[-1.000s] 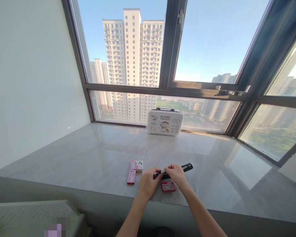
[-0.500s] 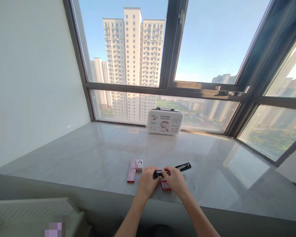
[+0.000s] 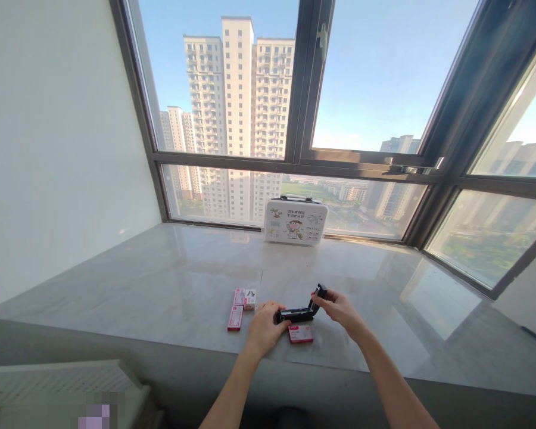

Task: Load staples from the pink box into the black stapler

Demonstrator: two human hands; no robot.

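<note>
A black stapler (image 3: 298,314) rests on the grey marble sill, its two arms hinged apart into an L. My left hand (image 3: 264,326) is closed around the left end of its lower part. My right hand (image 3: 340,308) pinches the raised arm near its upper end, to the right. Just in front of the stapler lies a small red-and-white box (image 3: 301,334), touched by neither hand. Left of my left hand are two flat pink-and-white boxes, the nearer box (image 3: 234,318) and the farther box (image 3: 239,296), beside a white box (image 3: 249,299) with a dark picture on it.
A white case (image 3: 296,221) with cartoon prints and a dark handle stands against the window. The marble sill (image 3: 129,286) ends at a front edge close to my forearms. A white wall (image 3: 62,137) bounds the left side. Below left is a pale panel (image 3: 62,387).
My right hand has moved right and lifted one arm of the stapler upright. The stapler's lower part and the small box in front now show more fully. My left hand stays at the left end.
</note>
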